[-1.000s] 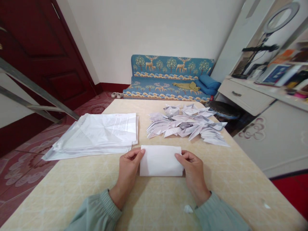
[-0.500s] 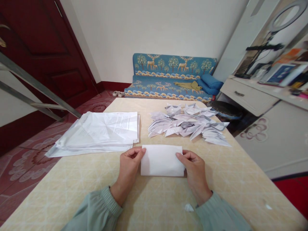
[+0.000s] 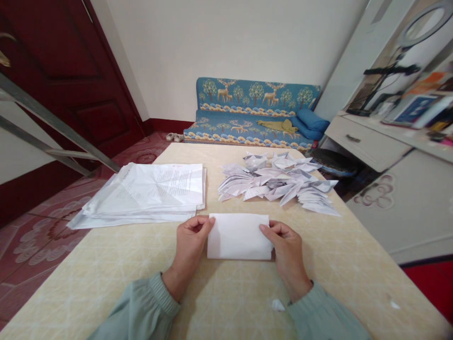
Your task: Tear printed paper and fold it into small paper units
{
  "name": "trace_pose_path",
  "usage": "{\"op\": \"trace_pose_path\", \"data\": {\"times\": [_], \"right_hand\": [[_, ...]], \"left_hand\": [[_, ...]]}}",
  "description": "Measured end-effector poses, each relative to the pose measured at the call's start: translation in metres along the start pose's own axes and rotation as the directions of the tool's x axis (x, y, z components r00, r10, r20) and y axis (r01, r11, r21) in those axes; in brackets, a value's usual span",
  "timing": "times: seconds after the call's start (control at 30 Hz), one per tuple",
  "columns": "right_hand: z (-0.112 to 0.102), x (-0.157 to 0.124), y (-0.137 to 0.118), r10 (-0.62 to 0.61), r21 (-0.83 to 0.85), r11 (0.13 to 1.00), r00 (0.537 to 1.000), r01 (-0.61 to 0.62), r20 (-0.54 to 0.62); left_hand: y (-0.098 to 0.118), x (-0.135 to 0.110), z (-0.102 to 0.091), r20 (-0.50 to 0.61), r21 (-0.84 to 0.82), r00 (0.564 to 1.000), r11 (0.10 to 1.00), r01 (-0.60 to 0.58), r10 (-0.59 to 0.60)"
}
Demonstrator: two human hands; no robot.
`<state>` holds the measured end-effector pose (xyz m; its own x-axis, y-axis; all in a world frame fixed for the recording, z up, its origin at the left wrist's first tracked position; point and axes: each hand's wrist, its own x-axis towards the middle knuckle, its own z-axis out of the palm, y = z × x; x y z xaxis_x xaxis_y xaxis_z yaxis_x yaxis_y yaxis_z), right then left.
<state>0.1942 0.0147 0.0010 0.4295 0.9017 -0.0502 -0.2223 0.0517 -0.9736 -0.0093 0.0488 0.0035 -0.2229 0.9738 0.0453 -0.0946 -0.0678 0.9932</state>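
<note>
A white folded sheet of paper, blank on the side facing me, is held between my two hands low over the table. My left hand pinches its upper left edge, thumb on top. On the opposite side my right hand grips the right edge the same way, with the fingers partly hidden behind the paper. Beyond my left hand lies a stack of creased printed sheets. A heap of folded paper pieces with pointed ends sits beyond my right hand.
A pale patterned cloth covers the table. Small white scraps lie near my right sleeve. Behind the table stands a blue patterned sofa. A metal frame is at the left, and a white cabinet at the right.
</note>
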Motion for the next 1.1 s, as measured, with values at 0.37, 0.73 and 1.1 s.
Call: {"op": "trace_pose_path", "data": {"times": [0.37,0.73,1.1], "right_hand": [[0.001,-0.001,-0.001,-0.026,-0.006,1.000,1.000,0.026,-0.006],[0.001,0.000,-0.002,-0.033,-0.028,0.999,0.999,0.033,-0.018],[-0.011,0.012,-0.006,-0.024,-0.079,0.996,0.998,0.028,0.054]], "left_hand": [[0.000,0.001,0.000,-0.011,0.020,1.000,1.000,-0.016,0.017],[0.001,0.001,0.000,0.005,0.051,0.998,0.997,-0.062,0.062],[0.000,0.001,0.000,0.276,-0.011,0.959,0.998,0.067,-0.062]]}}
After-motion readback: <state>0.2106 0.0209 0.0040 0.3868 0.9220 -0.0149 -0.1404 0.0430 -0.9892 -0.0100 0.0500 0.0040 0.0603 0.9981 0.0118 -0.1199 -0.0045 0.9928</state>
